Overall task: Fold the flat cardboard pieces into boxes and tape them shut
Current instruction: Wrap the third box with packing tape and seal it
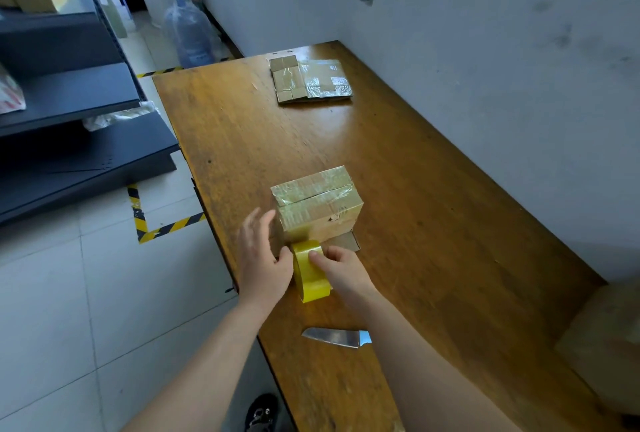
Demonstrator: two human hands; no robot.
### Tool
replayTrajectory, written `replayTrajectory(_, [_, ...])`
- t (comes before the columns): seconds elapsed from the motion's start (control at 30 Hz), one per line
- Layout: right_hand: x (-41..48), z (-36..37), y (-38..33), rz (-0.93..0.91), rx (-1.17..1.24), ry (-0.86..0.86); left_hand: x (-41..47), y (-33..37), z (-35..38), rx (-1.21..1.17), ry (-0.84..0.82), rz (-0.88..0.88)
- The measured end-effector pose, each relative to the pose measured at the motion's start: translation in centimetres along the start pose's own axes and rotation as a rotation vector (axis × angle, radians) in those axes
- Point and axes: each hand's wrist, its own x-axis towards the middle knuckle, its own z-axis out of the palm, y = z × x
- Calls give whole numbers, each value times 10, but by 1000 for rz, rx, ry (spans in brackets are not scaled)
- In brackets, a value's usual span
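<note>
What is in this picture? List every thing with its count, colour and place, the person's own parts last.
box: one, brown, wrapped in clear tape, mid-table by the hands
tape roll: one, yellow, on edge at the box's near side
flat cardboard pieces: one stack, brown, table's far end
knife: one, silver blade, nearer than the roll, handle hidden by the right forearm
table: one, brown wood, along the grey wall
water bottle: one, bluish, on the floor beyond the table
shelves: dark grey, at left
left grip: fingers straight, beside the box's left side
right grip: pinches the tape roll
</note>
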Motion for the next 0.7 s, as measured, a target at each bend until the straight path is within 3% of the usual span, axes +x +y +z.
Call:
replayTrajectory(0.07, [-3,-2,1,-7,3,21,-16,4,8,-174,-3,-274])
replayTrajectory(0.13, [-9,-6,4,7,5,91,-25,9,14,-325,-126,-471])
replayTrajectory(0.2, [-15,-17,11,2,-236,166,-26,14,15,-456,-220,-591])
replayTrajectory(0.33, [-31,-33,39,104,-860,-23,-20,18,17,-513,-231,-638])
replayTrajectory(0.4, [-41,-36,53,58,-1046,-83,-17,22,18,-526,-226,-636])
replayTrajectory(0.6, [-53,-42,76,-42,-1008,-35,-16,23,16,-468,-255,-643])
replayTrajectory(0.7, [-53,-48,75,21,-922,123,-15,21,15,-427,-265,-612])
